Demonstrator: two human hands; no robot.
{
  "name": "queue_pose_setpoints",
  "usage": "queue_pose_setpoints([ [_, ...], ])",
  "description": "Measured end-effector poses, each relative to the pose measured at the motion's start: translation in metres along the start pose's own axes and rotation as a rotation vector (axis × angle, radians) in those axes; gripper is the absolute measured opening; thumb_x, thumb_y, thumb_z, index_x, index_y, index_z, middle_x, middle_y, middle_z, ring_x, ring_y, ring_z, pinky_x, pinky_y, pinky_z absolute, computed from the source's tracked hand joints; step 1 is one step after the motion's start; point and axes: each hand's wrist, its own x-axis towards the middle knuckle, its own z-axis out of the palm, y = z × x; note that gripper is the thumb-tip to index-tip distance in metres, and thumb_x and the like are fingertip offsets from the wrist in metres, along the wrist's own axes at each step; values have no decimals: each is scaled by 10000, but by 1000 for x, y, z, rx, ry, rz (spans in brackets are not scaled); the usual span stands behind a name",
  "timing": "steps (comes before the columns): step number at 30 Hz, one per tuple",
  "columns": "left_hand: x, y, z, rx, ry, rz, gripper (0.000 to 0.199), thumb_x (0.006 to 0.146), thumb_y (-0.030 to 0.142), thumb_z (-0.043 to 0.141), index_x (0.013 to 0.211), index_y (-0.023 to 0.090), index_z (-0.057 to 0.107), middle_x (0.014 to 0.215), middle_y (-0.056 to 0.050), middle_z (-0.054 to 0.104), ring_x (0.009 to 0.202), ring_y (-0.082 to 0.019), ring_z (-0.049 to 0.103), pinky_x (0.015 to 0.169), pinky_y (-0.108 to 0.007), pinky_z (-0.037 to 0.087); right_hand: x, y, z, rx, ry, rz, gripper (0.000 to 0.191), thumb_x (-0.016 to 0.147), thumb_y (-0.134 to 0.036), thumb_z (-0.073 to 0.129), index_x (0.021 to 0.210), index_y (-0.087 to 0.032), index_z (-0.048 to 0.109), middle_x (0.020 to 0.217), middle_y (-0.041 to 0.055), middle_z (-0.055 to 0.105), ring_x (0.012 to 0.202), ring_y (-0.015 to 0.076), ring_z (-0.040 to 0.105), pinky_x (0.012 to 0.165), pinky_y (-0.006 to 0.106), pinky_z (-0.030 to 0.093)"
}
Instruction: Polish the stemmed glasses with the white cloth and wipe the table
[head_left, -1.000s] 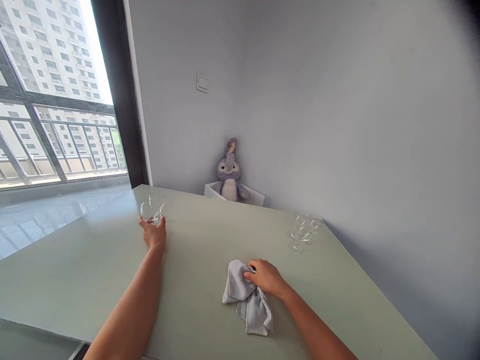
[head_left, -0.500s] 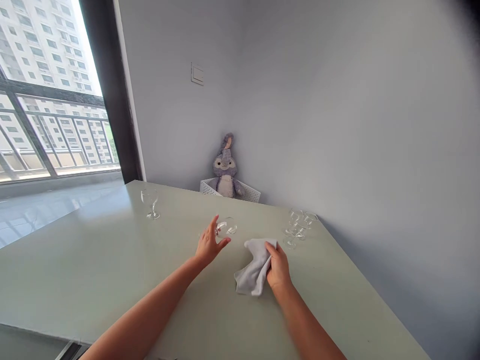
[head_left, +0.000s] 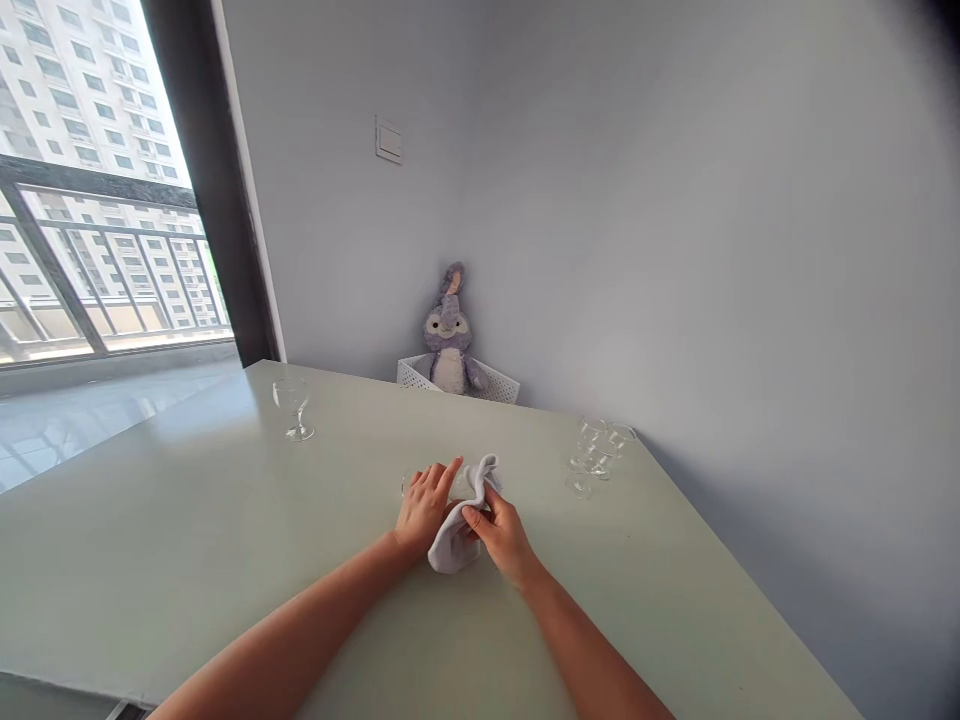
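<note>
On the pale green desk, a clear glass goblet is cupped by the curled left hand, a grey terry cloth pinched against it by the right hand.

glass mostly hidden by hands and cloth, forearms cut off

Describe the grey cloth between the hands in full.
The cloth is a soft, pale grey towel with a fuzzy, woven look, bunched into a loose fold with one corner standing up. The right hand pinches it from the right, the left hand lies against its other side, and its lower end appears to rest on the pale green table.
</note>
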Motion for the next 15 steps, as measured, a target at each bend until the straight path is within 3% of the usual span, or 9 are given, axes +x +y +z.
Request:
queue_pose_setpoints([
  [5, -2, 7, -1, 60, -17, 192, 450, 848, 188, 375, 1291, 267, 384, 975, -90, 548, 879, -217, 513, 781, -352, 355, 3, 14, -5, 154, 34, 151, 298, 681, -433, 658, 739, -144, 616, 554, 4, 592, 493, 152, 579, 412, 233, 431],
  [9, 0, 14, -13, 134, -22, 302, 478, 840, 133, 364, 1303, 253, 368, 998, -103, 565, 935, -229, 516, 860, -398, 352, 5, 19, -9, 328, 24, 206, 293, 666, -408, 686, 732, -130, 626, 553, 9, 609, 483, 128, 572, 394, 197, 398],
  [12, 6, 17, -22, 239, 74, 368, 459, 828, 103, 387, 1267, 236, 408, 1011, -87, 584, 1040, -225, 488, 988, -439, 258, 7, 20, -17, 468, 81, 243, 301, 645, -420, 701, 710, -140, 613, 549, 0, 610, 467, 117, 564, 398, 195, 401],
  [15, 16, 14, -29, 241, 62, 467, 356, 842, 139, 410, 1183, 213, 482, 862, -51, 619, 892, -178, 553, 963, -416, 300, 9, 20, -28, 501, 70, 239, 297, 626, -417, 714, 670, -144, 607, 525, -6, 598, 437, 106, 541, 398, 199, 397],
])
